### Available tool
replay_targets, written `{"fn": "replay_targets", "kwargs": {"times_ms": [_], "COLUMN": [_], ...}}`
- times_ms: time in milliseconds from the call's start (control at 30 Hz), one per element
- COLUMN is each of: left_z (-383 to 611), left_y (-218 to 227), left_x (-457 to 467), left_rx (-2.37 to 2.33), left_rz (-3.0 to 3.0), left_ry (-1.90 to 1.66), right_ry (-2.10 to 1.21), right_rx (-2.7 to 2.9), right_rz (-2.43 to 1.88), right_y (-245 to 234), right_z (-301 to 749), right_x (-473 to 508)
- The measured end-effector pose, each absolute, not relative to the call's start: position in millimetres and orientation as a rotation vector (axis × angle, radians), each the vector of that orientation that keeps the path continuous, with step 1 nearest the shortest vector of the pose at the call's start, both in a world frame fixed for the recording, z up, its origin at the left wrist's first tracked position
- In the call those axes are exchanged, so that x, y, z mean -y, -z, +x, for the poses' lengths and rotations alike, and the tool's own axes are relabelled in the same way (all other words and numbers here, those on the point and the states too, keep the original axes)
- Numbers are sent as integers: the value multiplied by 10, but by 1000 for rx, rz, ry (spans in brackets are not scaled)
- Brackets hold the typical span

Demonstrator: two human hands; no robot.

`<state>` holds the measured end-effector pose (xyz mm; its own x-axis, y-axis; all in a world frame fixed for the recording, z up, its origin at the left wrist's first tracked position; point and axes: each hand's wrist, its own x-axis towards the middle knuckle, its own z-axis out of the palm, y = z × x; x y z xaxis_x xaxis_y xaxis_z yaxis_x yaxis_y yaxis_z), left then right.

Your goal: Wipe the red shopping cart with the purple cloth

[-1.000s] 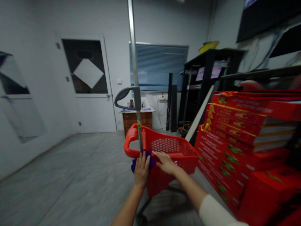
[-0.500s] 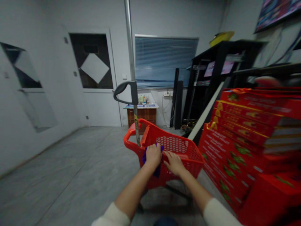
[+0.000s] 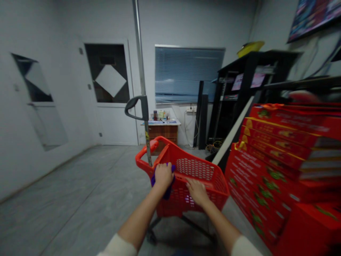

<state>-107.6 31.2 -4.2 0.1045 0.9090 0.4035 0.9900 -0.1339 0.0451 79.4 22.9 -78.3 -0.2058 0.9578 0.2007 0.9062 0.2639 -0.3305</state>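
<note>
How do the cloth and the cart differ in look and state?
The cloth is purple; the cart is mainly red. The cloth is far smaller than the cart. The cloth is bunched under the left hand, while the cart stands upright.

- Cloth (image 3: pixel 168 192): middle hidden under left hand (image 3: pixel 163 175).
- Cart (image 3: pixel 173 209): near side partly hidden behind left hand and right hand (image 3: pixel 197 192).
- Pole (image 3: pixel 139 46): upper end cut off by top edge.
- Screen (image 3: pixel 314 17): cut off at top and right; content unreadable.
- Boxes (image 3: pixel 255 181): stack cut off at right; small print blurred.
- Sleeves (image 3: pixel 118 247): cut off by bottom edge.
- Bottles (image 3: pixel 155 115): labels too small to read.
</note>
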Motion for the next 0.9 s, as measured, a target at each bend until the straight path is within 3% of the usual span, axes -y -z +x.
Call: {"fn": "replay_targets", "kwargs": {"times_ms": [300, 533, 900], "left_z": [-887, -1215, -1123], "left_y": [238, 74, 168], "left_x": [-264, -315, -370], "left_rx": [1821, 1849, 1879], "left_rz": [-2204, -2001, -2177], "left_ry": [545, 579, 491], "right_ry": [-228, -273, -53], "right_rx": [2106, 2104, 2121], "right_rz": [-1821, -1840, -1834], "right_y": [719, 661, 684], "right_z": [706, 701, 589], "right_x": [-218, -176, 24]}}
